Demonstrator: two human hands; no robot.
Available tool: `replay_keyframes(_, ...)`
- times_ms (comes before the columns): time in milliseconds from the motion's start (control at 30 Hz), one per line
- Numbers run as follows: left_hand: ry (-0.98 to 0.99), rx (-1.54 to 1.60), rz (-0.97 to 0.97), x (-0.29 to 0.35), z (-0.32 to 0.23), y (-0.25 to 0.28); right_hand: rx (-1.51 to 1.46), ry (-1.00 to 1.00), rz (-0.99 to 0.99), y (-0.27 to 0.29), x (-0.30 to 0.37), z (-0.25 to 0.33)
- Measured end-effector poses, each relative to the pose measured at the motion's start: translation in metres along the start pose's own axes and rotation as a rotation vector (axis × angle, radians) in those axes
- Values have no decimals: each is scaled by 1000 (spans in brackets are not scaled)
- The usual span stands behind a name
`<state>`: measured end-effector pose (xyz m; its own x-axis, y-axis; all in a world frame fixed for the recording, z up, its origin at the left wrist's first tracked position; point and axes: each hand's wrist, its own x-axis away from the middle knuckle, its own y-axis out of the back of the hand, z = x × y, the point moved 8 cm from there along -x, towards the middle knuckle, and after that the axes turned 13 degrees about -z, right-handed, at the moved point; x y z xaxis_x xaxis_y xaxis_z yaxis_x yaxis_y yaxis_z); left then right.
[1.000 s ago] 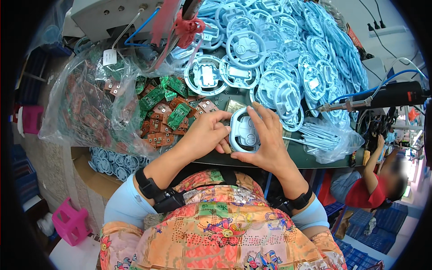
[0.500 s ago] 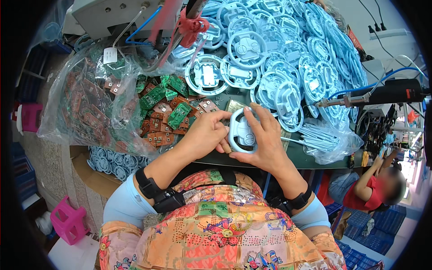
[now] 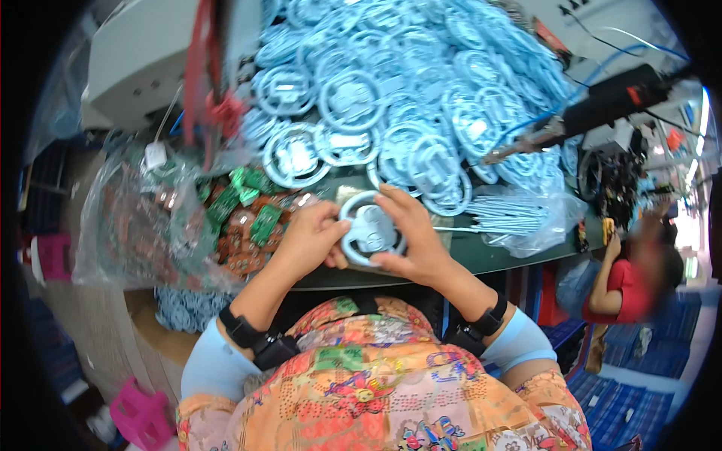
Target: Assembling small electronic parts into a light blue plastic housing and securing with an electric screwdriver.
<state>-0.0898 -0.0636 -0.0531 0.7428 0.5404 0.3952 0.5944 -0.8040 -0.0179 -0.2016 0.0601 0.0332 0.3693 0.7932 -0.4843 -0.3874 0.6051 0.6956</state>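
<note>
Between my two hands, just above the near edge of the dark green table, is a light blue toy steering wheel [image 3: 374, 229] with its front face up. My right hand [image 3: 415, 237] grips the right side of its rim, fingers over the far part and thumb at the near part. My left hand [image 3: 307, 239] is closed at the left rim, its thumb and bent fingers touching the wheel. The left fingertips are partly hidden. Green and brown circuit boards [image 3: 265, 224] lie loose just left of my left hand.
A large heap of light blue wheel parts [image 3: 350, 101] covers the back. Pale blue rods [image 3: 511, 216] rest on clear plastic at the right. A black power screwdriver [image 3: 602, 105] hangs above the right side. A plastic bag [image 3: 143, 218] of boards lies left. Someone in red [image 3: 620, 289] sits at right.
The whole view has shifted and tilted. The wheel is turned a little in my hands, and my left fingers now sit against its left rim.
</note>
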Motion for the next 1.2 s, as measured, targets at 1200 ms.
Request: replay_keyframes(1200, -945, -730, -232, 33, -61, 3, -673, -265, -625, 233, -134, 2)
